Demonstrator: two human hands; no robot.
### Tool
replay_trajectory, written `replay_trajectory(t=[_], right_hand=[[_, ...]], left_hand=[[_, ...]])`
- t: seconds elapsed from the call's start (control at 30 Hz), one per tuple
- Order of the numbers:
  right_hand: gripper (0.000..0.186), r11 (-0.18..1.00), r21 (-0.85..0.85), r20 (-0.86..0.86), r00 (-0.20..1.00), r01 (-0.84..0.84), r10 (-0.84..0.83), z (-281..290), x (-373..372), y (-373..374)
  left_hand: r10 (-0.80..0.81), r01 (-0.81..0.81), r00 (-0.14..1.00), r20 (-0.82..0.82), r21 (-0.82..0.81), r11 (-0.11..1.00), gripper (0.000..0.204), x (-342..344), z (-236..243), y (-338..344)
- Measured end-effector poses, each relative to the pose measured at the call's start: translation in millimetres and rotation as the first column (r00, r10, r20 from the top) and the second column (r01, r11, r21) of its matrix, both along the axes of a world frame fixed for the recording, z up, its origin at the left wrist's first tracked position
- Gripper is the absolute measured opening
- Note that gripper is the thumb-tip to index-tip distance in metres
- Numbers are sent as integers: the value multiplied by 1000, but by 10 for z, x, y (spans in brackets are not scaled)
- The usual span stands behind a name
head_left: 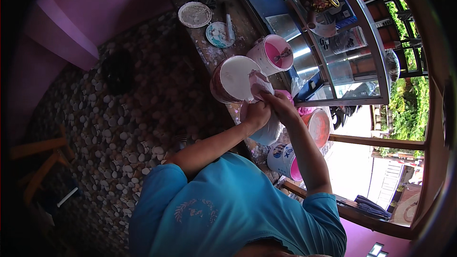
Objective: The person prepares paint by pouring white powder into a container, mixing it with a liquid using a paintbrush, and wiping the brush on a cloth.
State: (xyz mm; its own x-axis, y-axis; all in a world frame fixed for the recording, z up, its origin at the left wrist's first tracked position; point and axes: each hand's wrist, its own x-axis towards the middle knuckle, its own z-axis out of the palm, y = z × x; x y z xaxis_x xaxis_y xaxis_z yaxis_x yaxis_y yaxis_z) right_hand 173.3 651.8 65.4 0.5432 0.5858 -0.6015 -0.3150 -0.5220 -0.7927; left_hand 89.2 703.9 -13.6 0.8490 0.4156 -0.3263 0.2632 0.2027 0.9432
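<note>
Both my hands grip a crumpled, pale pinkish-white piece that looks like a cloth or soft bag [260, 82]; which of the two, I cannot tell. My left hand [257, 115] is closed around its lower part. Just to the right and slightly higher, my right hand [281, 106] has its fingers wrapped round it. The top of the piece overlaps the right side of a large round bucket [233, 77] with a whitish surface inside. Below my hands stands a pale container [266, 134], partly hidden by my forearms.
Beyond is a pink-lined bucket [259, 56] with a utensil in it. A white tub [281, 158] and an orange-rimmed bucket [319, 127] stand at right. Two stained lids or plates [194, 15] lie on the bench [202, 47]. A glass cabinet [333, 101] rises behind.
</note>
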Motion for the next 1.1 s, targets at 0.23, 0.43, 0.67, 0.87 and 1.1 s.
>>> replay_trajectory(t=[0.23,0.43,0.67,0.87,1.1], right_hand=[[55,929,-7,519,793,-369,319,143,-31,-22],[49,773,-397,337,705,-495,624,191,149,-27],[37,957,-53,308,907,-284,286,-14,34,-52],[31,984,-9,364,916,-179,170,-134,-79,40],[27,999,-35,327,945,16,-4,-235,-70,29]], left_hand=[[25,-72,988,153,311,948,31,-83,143,54],[-45,-4,992,114,399,917,30,-138,221,79],[-13,-17,996,83,351,936,33,-121,141,68],[50,-46,999,-10,248,968,35,-83,-1,32],[85,-72,989,123,-102,992,37,30,-293,-33]])
